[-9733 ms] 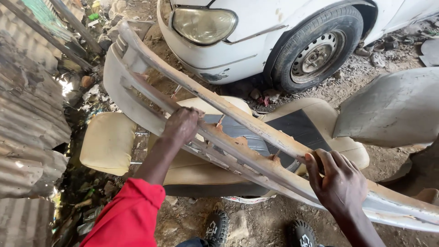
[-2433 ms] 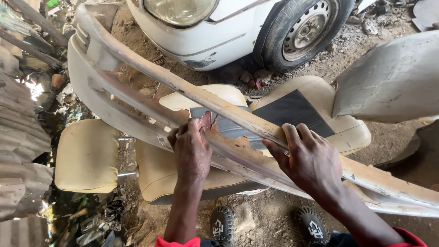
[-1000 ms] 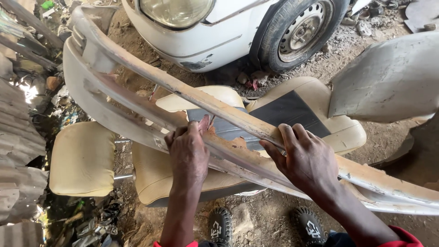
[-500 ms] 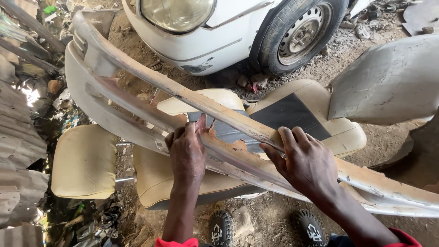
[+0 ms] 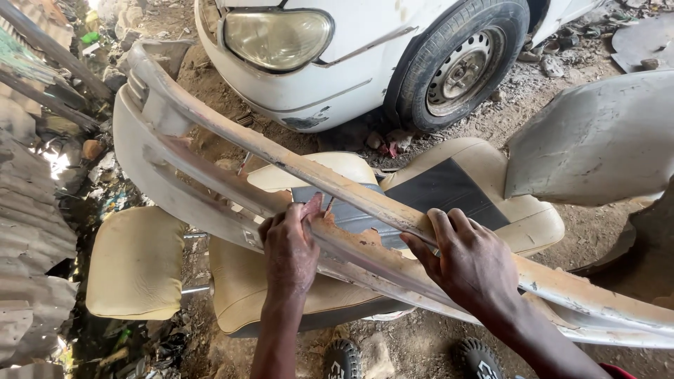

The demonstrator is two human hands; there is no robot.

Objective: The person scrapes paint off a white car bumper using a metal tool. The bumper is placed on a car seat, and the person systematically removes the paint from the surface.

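Note:
A long, dusty off-white car bumper (image 5: pixel 210 130) lies diagonally across a cream and black car seat (image 5: pixel 463 186). Filler patches and bare spots mark its middle rails. My left hand (image 5: pixel 289 247) presses a small reddish piece of sandpaper (image 5: pixel 311 206) against the lower rail near the centre. My right hand (image 5: pixel 470 263) grips the upper rail just to the right, fingers curled over its edge. The bumper's right end runs out of view at the lower right.
A white car with its headlight (image 5: pixel 277 36) and front wheel (image 5: pixel 460 67) stands just behind. A cream headrest (image 5: pixel 137 263) sticks out at left. Corrugated metal sheets (image 5: pixel 31 231) line the left edge. A grey body panel (image 5: pixel 597 140) leans at right. My boots (image 5: pixel 344 358) stand on dirt below.
Both hands keep their hold on the bumper. The left hand has shifted slightly along the lower rail with the sandpaper, and the view has tilted a little downward.

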